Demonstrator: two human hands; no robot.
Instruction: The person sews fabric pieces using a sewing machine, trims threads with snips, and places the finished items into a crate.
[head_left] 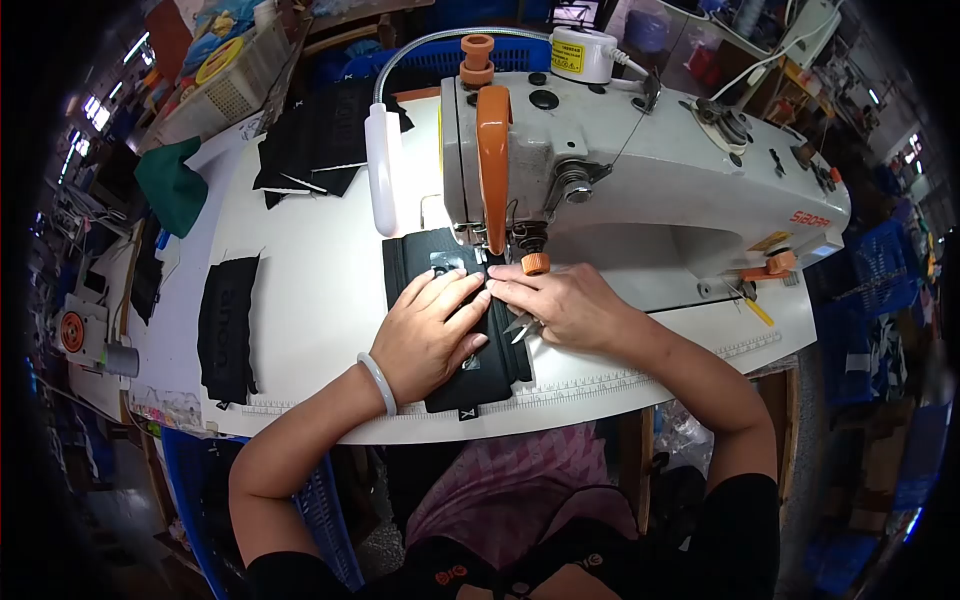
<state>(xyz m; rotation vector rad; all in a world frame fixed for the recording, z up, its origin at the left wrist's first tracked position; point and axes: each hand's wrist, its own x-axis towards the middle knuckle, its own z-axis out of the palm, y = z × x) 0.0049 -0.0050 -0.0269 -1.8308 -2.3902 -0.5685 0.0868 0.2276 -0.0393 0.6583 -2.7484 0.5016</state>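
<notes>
Under the needle area of the sewing machine lies a black fabric piece with layered edges and a small tag at its near end. My left hand rests flat on it, fingers stretched toward the presser foot. On the right edge of the fabric, my right hand presses its thumb and forefinger down close to the left fingertips. Metal thread snips stick out from under my right palm, held by the curled fingers. The needle tip itself is hidden behind the machine head.
A black lettered fabric piece lies at the left, and more black pieces lie behind. A white lamp hangs beside the machine head. A yellow-handled tool lies at the right. A ruler strip runs along the front edge.
</notes>
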